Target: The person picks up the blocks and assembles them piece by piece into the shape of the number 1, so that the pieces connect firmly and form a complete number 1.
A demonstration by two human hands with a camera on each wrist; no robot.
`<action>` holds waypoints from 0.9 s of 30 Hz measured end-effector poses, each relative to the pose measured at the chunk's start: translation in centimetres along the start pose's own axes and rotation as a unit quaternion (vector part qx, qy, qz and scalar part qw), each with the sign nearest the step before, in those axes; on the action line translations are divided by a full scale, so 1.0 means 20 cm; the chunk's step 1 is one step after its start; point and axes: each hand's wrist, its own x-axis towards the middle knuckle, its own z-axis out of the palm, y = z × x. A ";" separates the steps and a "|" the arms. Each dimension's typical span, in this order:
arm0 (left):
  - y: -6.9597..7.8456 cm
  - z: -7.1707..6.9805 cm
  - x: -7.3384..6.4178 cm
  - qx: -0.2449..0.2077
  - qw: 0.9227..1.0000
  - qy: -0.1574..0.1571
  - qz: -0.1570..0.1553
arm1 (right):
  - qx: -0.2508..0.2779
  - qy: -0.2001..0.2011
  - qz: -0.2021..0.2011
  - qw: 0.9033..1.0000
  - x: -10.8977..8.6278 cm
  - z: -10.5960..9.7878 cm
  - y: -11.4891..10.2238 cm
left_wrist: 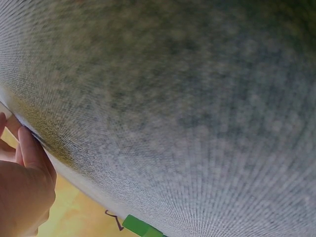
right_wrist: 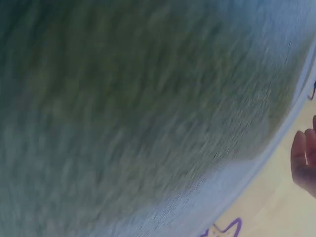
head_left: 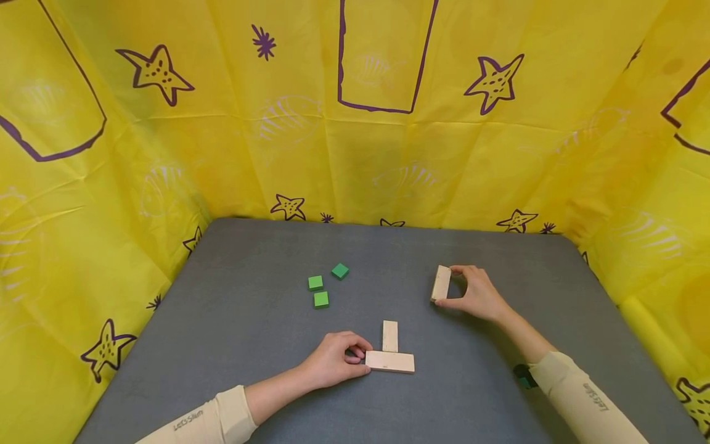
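Observation:
My left hand (head_left: 335,357) has its thumb and index finger at the left end of a pale wooden block (head_left: 391,362), pinching it at the corners. This block lies crosswise on the grey table. A second wooden block (head_left: 390,336) points away from its far long side, so the two form an upside-down T. Farther back on the right, my right hand (head_left: 477,293) grips a third wooden block (head_left: 441,283) between thumb and fingers at its two ends. In the left wrist view, the fingers (left_wrist: 32,153) are at the pale block's edge; the right wrist view shows only part of the hand.
Three green blocks sit left of centre: a darker one (head_left: 340,271) and two lighter ones, one behind (head_left: 315,283) and one nearer (head_left: 321,300). A dark green item (head_left: 524,376) is partly covered by the right sleeve (head_left: 571,388). Yellow patterned cloth (head_left: 355,160) walls the grey table (head_left: 238,296).

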 end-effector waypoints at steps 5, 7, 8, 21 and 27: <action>0.00 0.00 0.00 -0.001 1.000 0.001 -0.001 | 0.004 -0.013 0.008 1.000 0.01 0.04 -0.05; 0.01 0.00 0.00 -0.002 1.000 0.001 -0.002 | 0.006 -0.017 0.011 1.000 0.01 0.05 -0.07; 0.01 0.00 0.00 -0.001 1.000 0.001 0.000 | 0.007 -0.018 0.011 1.000 0.01 0.06 -0.08; 0.00 0.00 0.00 0.003 1.000 0.003 0.015 | 0.013 -0.027 0.002 1.000 0.02 0.12 -0.20; 0.01 -0.01 0.00 0.010 1.000 0.000 0.010 | 0.019 -0.034 -0.008 0.999 0.03 0.16 -0.25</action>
